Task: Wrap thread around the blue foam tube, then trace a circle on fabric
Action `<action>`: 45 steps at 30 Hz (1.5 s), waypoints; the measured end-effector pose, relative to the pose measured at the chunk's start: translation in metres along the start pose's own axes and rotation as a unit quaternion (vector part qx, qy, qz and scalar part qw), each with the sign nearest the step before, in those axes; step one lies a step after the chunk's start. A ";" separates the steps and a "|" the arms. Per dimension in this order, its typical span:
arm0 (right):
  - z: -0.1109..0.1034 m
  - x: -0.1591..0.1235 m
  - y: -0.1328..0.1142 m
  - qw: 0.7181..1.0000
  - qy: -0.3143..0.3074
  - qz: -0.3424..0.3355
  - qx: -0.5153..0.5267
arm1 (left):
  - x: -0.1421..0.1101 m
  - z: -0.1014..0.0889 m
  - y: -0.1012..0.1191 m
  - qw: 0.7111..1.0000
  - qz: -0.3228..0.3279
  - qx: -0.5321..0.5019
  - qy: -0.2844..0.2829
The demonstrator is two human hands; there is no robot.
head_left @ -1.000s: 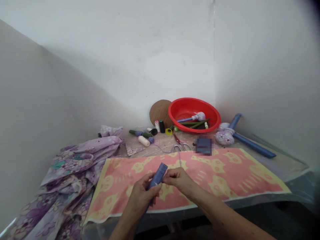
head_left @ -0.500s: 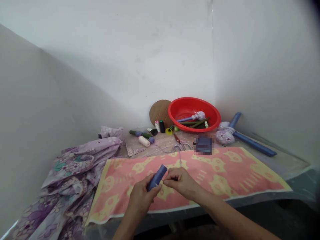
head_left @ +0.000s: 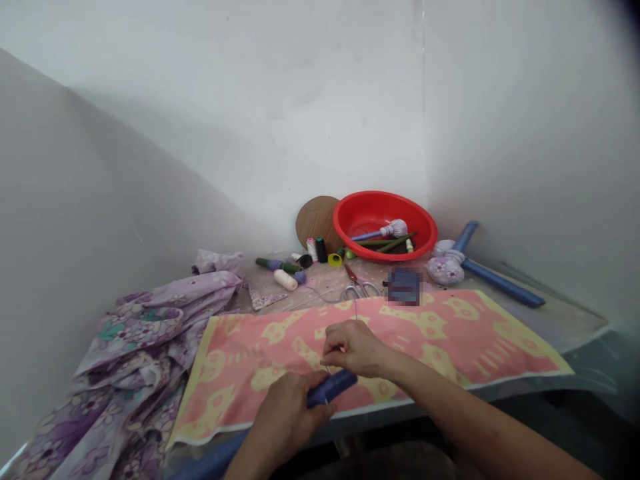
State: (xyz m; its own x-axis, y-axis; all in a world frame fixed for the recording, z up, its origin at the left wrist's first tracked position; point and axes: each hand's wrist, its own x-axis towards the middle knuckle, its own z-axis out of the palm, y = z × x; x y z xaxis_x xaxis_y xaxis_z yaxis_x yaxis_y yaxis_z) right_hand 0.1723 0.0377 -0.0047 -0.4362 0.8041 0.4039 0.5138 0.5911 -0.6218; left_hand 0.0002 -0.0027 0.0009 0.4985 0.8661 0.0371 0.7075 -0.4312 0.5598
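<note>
Left hand [head_left: 289, 412] grips blue tube [head_left: 341, 385] over near edge of towel [head_left: 463, 330]. Right hand [head_left: 354, 348] pinches thin strand [head_left: 327, 368] just above tube; thread or needle, can't tell.

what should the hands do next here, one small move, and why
Probably ease the right hand gently away from the blue roll, drawing slack through. The left hand grips the roll near its end, the right fingertips pinch what looks like a thin strand beside it, and a purple thread lies in a loose curve behind the right hand.
</note>
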 end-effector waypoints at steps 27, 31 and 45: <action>0.025 -0.004 -0.004 0.875 0.081 0.210 0.429 | 0.013 0.002 -0.014 0.894 -0.075 -0.435 0.072; 0.030 -0.004 -0.005 0.882 0.107 0.194 0.417 | 0.014 0.002 -0.018 0.892 -0.086 -0.436 0.082; 0.027 -0.016 -0.004 0.972 0.126 0.093 0.178 | 0.014 -0.005 -0.016 0.952 -0.110 -0.257 0.122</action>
State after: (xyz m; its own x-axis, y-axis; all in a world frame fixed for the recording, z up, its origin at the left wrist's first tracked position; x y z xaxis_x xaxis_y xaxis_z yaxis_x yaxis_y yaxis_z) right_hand 0.1575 0.0210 -0.0265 -0.1426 0.9117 0.3854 0.2594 0.4102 -0.8743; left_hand -0.0066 0.0179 -0.0034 0.1911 0.9811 0.0286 0.4107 -0.1064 0.9055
